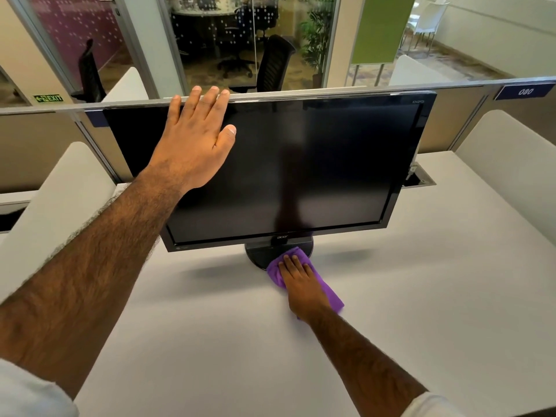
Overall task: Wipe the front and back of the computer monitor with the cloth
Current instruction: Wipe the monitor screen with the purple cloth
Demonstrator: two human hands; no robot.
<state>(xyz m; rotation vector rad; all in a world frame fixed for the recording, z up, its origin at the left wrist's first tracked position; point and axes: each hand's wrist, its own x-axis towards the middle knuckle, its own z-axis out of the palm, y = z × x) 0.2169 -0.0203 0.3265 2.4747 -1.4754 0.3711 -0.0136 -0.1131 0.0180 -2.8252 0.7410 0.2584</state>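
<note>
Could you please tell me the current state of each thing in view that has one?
monitor: screen dark, upright on its stand.
left hand: open, fingers straight, resting on the monitor's top edge.
right hand: open, fingers flat, pressing the cloth.
cloth: bunched on the desk against the stand's base.

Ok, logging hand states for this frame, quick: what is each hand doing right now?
Left hand: open, fingers straight, flat against the monitor top left.
Right hand: open, flat, pressing the purple cloth by the stand base.
</note>
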